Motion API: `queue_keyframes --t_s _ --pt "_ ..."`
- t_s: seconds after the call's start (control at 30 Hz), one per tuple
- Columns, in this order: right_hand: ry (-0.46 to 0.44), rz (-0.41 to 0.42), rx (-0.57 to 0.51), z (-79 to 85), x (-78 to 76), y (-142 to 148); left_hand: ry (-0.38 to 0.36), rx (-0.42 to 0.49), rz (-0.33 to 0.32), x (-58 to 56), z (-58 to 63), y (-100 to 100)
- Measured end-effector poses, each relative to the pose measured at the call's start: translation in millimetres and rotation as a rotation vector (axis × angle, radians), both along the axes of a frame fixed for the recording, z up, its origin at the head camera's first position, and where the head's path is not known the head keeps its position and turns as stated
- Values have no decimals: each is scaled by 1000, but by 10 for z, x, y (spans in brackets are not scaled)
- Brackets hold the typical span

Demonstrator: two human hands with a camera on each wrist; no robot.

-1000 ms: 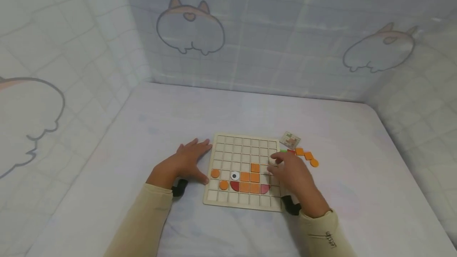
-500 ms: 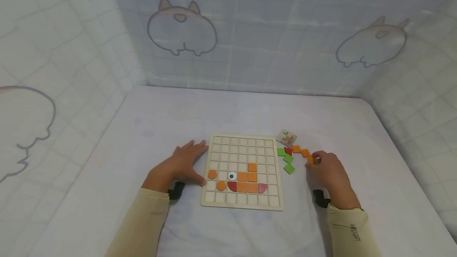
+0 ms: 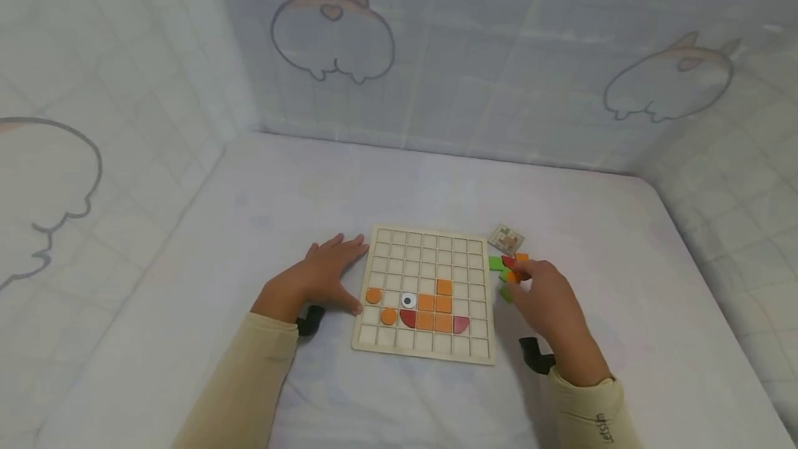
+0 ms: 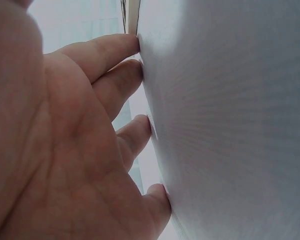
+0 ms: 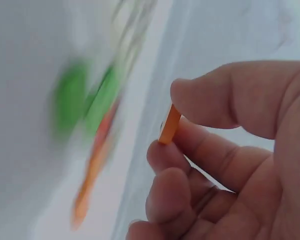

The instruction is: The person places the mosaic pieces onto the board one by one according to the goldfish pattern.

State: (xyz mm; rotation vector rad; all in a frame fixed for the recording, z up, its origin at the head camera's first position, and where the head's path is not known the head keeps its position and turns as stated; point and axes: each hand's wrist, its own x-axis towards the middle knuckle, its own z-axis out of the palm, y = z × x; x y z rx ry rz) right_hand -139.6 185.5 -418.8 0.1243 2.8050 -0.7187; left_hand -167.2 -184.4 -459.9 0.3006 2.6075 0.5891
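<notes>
A pale wooden grid board [image 3: 412, 253] lies on the table, bearing orange squares, orange discs, red quarter-round pieces and an eye piece [image 3: 408, 301]. At its left edge my left hand [image 3: 321, 279] rests with the fingers spread and straight; the left wrist view shows the fingertips [image 4: 135, 127] touching the tabletop. Right of the board my right hand [image 3: 551, 300] is above the loose tiles. Between thumb and fingers it pinches an orange disc [image 5: 170, 125], seen edge-on in the right wrist view.
Under and beside my right hand lie several loose tiles: green squares [image 3: 495, 263], a red quarter-round [image 3: 508, 262] and an orange square [image 3: 521, 257], partly covered. Behind them is a small pattern card [image 3: 506, 240]. Cloth walls with printed drawings surround the table.
My right hand went from the board out to the right, took the orange disc at the end of the tile row, and has moved back left with it. My left hand stays put.
</notes>
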Motion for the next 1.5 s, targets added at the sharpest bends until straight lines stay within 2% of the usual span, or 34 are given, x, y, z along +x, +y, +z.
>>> queue_keyframes --t_s 0.17,0.33,0.5,0.73,0.9,1.1,1.3,1.5 --pt "67 211 -28 77 18 -599 3 -4 -10 -18 18 55" --pt "59 391 -10 6 -82 -1060 -9 9 -31 -7 4 110" --pt "59 480 21 -113 -259 -1326 2 15 -26 -3 -7 171" --pt "36 472 56 -222 -422 -1535 7 20 -31 3 -5 189" --pt "63 495 72 -255 -477 -1635 3 28 -15 23 38 178" --pt "38 489 88 -256 -489 -1673 8 22 -9 33 31 179" --pt "-8 455 55 -236 -452 -1582 10 12 -8 32 41 179" --pt "9 340 23 -113 -334 -1214 -3 5 7 31 43 192"
